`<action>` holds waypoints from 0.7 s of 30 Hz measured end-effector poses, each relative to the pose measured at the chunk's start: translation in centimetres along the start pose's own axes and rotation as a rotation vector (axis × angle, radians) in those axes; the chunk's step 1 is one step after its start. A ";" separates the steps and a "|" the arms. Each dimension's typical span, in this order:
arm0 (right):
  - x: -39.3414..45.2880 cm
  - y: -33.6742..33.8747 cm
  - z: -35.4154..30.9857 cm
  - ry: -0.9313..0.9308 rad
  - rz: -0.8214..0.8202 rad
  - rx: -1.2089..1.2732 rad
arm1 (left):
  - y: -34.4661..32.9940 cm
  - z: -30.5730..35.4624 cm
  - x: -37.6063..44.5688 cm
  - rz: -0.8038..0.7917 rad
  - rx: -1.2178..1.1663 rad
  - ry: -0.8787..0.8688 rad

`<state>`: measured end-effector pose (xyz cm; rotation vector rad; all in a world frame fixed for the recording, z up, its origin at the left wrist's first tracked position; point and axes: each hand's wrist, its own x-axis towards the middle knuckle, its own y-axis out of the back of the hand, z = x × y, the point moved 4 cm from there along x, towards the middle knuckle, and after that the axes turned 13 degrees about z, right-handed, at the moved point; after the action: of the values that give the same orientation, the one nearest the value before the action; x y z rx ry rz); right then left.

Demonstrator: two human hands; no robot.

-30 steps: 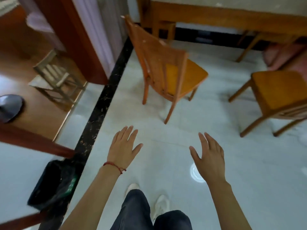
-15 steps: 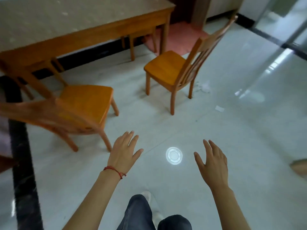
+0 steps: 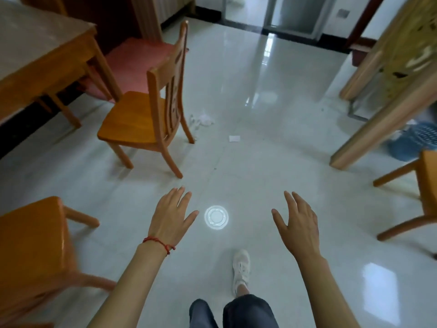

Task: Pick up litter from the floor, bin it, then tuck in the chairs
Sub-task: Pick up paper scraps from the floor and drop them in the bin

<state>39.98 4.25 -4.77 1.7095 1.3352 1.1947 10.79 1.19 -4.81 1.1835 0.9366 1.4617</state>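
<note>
left hand (image 3: 171,217): yours, fingers spread, holding nothing
right hand (image 3: 298,223): yours, fingers spread, holding nothing
crumpled tissue (image 3: 203,120): on floor beyond both hands, just beside chair (image 3: 144,114) back leg
paper scrap (image 3: 234,138): on floor, ahead, between your hands' lines, well apart from both

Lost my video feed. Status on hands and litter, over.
Left hand and right hand open, empty. Crumpled tissue and paper scrap on floor ahead. Chair beside the tissue, not tucked.
</note>
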 end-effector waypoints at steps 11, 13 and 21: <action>19.8 -3.5 5.1 0.019 0.030 -0.010 | -5.6 4.8 20.3 -0.029 -0.015 -0.038; 23.5 -4.0 5.5 0.049 0.024 -0.012 | -5.9 5.2 23.8 -0.031 -0.015 -0.021; 36.7 -8.7 5.4 0.055 -0.050 0.001 | -8.6 3.7 37.1 -0.061 0.016 -0.002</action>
<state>44.15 42.10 -4.84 1.6447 1.4031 1.2204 15.24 39.16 -4.57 1.1577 0.9764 1.4065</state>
